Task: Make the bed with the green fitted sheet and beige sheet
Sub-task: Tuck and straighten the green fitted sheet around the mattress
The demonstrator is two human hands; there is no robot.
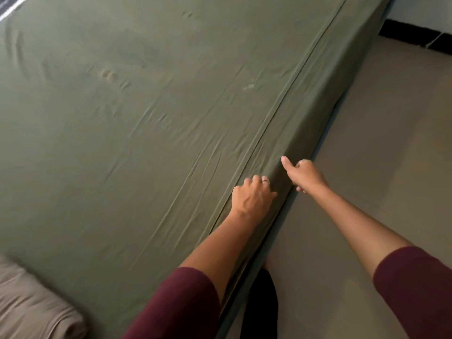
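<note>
The green fitted sheet [146,106] covers the mattress, with creases running toward the near right edge. My left hand [253,195] lies on the top edge of the mattress, its fingers curled over the sheet. My right hand [303,174] is at the side of the mattress, thumb up against the sheet and fingers curled round the sheet's lower edge. The beige sheet [34,304] lies bundled on the bed at the bottom left.
A tan floor [379,155] runs along the bed's right side. A black skirting strip [415,35] and a pale wall are at the top right. A bare strip of mattress [9,6] shows at the top left corner. My dark trouser leg [259,309] stands beside the bed.
</note>
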